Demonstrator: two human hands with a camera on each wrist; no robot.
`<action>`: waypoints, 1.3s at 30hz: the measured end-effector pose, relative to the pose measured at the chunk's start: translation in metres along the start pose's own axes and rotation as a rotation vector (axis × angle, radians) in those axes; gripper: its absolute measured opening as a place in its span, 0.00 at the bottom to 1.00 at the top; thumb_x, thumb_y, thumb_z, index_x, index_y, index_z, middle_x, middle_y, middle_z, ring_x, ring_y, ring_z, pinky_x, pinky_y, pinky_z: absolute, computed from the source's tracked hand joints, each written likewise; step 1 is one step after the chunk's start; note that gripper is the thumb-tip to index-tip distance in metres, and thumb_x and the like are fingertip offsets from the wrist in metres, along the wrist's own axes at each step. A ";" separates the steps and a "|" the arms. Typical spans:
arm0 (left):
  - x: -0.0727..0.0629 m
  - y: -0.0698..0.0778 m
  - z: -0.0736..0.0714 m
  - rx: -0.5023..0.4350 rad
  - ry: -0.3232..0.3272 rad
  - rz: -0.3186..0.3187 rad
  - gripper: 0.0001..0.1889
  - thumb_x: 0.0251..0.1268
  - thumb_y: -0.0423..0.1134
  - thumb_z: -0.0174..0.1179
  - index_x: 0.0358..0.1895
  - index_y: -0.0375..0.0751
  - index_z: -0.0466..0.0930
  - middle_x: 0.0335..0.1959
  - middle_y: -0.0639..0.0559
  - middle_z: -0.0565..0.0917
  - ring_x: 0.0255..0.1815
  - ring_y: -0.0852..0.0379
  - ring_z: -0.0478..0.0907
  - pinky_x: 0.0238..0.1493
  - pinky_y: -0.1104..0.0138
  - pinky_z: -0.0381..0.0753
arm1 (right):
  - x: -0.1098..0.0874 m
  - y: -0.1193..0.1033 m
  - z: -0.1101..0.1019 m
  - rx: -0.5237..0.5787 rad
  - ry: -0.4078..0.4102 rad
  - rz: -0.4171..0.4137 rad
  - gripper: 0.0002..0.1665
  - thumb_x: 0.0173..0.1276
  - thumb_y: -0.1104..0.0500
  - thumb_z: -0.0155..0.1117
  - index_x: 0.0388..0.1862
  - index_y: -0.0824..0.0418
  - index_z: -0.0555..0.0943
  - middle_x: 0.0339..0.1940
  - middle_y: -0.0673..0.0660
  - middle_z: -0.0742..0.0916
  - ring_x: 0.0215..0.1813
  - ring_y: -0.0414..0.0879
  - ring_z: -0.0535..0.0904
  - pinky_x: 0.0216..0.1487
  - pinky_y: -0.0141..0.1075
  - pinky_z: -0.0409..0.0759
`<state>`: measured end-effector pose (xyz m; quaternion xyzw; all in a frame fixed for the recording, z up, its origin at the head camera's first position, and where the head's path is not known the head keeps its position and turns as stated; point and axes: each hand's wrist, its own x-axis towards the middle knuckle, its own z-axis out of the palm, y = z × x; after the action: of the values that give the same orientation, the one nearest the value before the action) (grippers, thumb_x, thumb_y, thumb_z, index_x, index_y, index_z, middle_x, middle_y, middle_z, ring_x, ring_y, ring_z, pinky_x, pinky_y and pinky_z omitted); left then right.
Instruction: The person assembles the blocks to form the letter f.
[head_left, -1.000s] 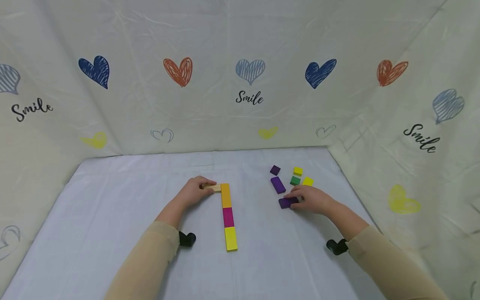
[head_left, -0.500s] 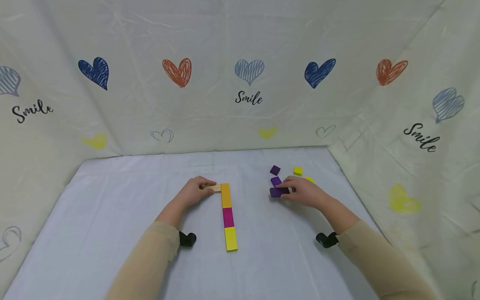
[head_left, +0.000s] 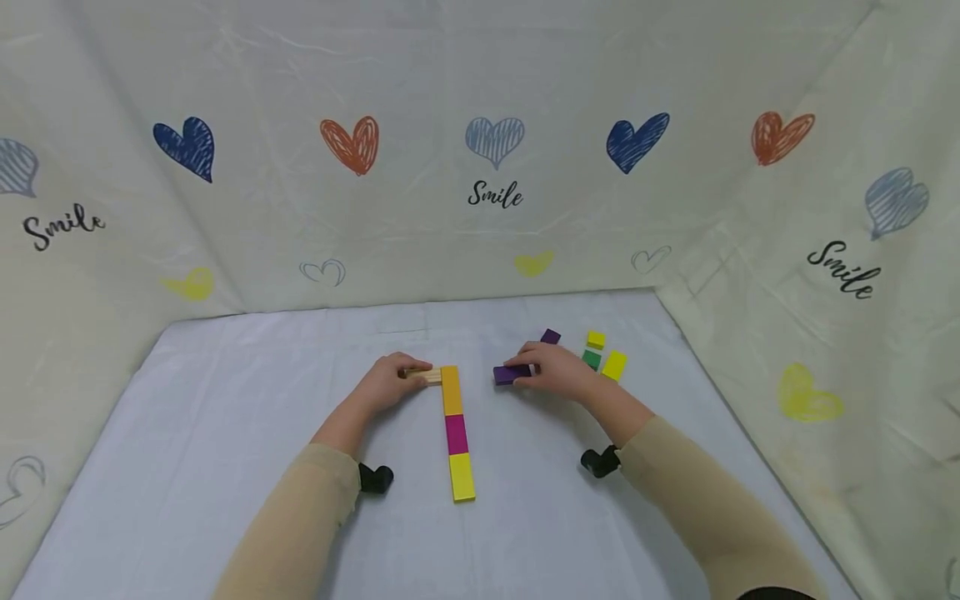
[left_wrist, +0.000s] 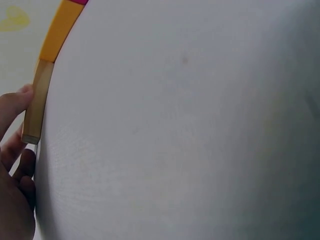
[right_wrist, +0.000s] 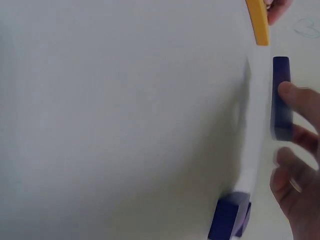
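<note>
My left hand (head_left: 386, 385) pinches a plain wooden block (head_left: 431, 377) between thumb and fingers, its far end against the orange block (head_left: 452, 390). From there a row runs toward me: orange, then a magenta block (head_left: 457, 435), then a yellow block (head_left: 462, 478). Right of this row, my right hand (head_left: 558, 372) grips a purple block (head_left: 507, 376) by its right end. In the right wrist view that purple block (right_wrist: 281, 97) hangs over the white cloth, apart from the orange one. Another purple block (right_wrist: 223, 218) lies below it there; the hand hides it in the head view.
Beyond the right hand lie a small dark purple block (head_left: 551, 336), a green block (head_left: 592, 359), a small yellow block (head_left: 596, 339) and a longer yellow one (head_left: 614, 365). A white cloth (head_left: 225, 433) covers the table, and a heart-printed curtain (head_left: 420, 217) stands behind.
My right hand has carried the purple block leftward and slightly away from me, toward the row. The green and yellow blocks show again behind it. My left hand has stayed in place.
</note>
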<state>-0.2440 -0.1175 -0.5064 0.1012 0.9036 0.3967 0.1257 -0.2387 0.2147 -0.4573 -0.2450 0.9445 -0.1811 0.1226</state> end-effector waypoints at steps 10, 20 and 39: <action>0.000 0.000 0.000 0.030 -0.004 0.010 0.16 0.68 0.45 0.64 0.57 0.55 0.85 0.57 0.50 0.79 0.52 0.49 0.72 0.59 0.54 0.73 | 0.033 -0.020 0.013 -0.020 -0.012 0.003 0.22 0.68 0.48 0.69 0.60 0.43 0.83 0.49 0.45 0.82 0.46 0.41 0.75 0.50 0.34 0.77; 0.001 -0.002 0.000 0.036 -0.006 -0.001 0.16 0.69 0.46 0.63 0.57 0.56 0.85 0.58 0.50 0.78 0.54 0.48 0.72 0.61 0.54 0.73 | 0.050 -0.030 0.026 -0.012 -0.037 0.037 0.23 0.67 0.48 0.70 0.61 0.44 0.83 0.49 0.47 0.82 0.49 0.42 0.75 0.57 0.37 0.76; 0.003 -0.002 0.001 0.044 -0.003 0.001 0.16 0.68 0.46 0.64 0.58 0.55 0.84 0.57 0.50 0.79 0.53 0.48 0.72 0.60 0.53 0.73 | 0.056 -0.030 0.033 0.050 -0.005 0.081 0.27 0.65 0.44 0.70 0.64 0.40 0.80 0.51 0.46 0.81 0.50 0.42 0.75 0.57 0.38 0.77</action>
<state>-0.2464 -0.1175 -0.5090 0.1052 0.9118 0.3769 0.1245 -0.2628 0.1525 -0.4831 -0.2038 0.9486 -0.1988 0.1384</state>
